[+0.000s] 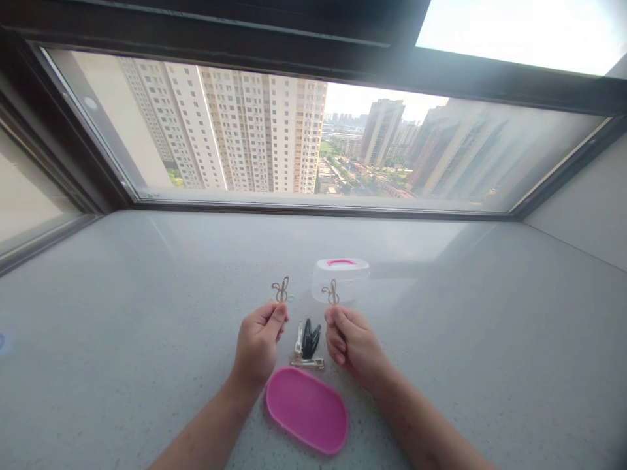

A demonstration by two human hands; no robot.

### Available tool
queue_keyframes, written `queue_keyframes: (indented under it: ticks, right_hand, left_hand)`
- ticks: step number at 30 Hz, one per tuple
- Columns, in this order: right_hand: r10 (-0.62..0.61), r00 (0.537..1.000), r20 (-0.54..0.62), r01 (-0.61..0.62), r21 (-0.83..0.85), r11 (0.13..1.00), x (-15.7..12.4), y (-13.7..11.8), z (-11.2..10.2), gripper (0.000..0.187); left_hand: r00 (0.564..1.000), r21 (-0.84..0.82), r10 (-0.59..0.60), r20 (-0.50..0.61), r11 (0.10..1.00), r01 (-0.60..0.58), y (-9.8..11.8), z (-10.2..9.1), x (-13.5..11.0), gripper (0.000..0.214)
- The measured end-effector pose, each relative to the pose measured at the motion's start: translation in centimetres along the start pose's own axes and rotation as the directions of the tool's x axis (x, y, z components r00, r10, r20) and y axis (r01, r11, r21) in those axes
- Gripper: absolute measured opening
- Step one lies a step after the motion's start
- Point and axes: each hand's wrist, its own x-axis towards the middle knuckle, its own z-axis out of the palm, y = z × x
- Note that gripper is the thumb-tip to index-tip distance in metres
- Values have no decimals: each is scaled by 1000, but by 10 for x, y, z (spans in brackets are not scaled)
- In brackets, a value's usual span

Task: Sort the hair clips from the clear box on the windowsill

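My left hand (262, 336) pinches a gold hair clip (281, 289) with a looped, bunny-like outline, held upright. A matching gold hair clip (332, 291) stands up from the pinched fingers of my right hand (355, 343). Between and below the hands, black hair clips (310, 339) lie on the speckled white surface. Beside them are a light metallic clip (298, 338) and another metallic clip (309, 363) lying crosswise. Closest to me rests a pink oval tray (306, 410), tilted slightly in view. Behind the right-hand clip stands a clear box (353, 281) with a pink handle.
A dark window frame (313, 209) bounds the back of the light speckled sill (147, 326). Tall buildings show outside the glass. A white wall (582, 189) closes the right side. A bluish round thing (2, 342) is partly cut off at the left edge.
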Motion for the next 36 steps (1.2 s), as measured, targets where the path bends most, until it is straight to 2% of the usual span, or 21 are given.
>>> queue_keyframes:
  ticks: [3, 7, 14, 19, 22, 29, 36]
  right_hand:
    - [-7, 1000, -13, 7, 0, 1000, 0, -1, 0, 32]
    - [-31, 999, -28, 32, 9, 999, 0, -2, -2, 30]
    - [59, 992, 116, -35, -199, 979, -3, -2, -1, 32]
    - [91, 980, 175, -28, -332, 943, -6, -5, 1, 35]
    - [101, 974, 202, -20, -367, 930, -7, -7, 2, 35]
    - [144, 960, 240, -44, -377, 925, -7, -9, 1, 36]
    - [153, 956, 252, -51, -371, 927, -7, -9, 1, 37]
  left_hand:
    - [999, 20, 6, -42, 1000, -5, 1, 0, -1, 31]
    - [994, 95, 77, -81, 993, -70, 3, -1, -3, 30]
    - [992, 251, 88, 93, 962, -109, 8, 3, -8, 29]
    - [959, 344, 120, 256, 916, -207, 13, 7, -11, 30]
    - [940, 352, 103, 326, 909, -222, 15, 8, -12, 31]
    - [924, 285, 73, 376, 940, -190, 14, 8, -10, 29]
    - [926, 277, 65, 372, 944, -178, 10, 7, -9, 30]
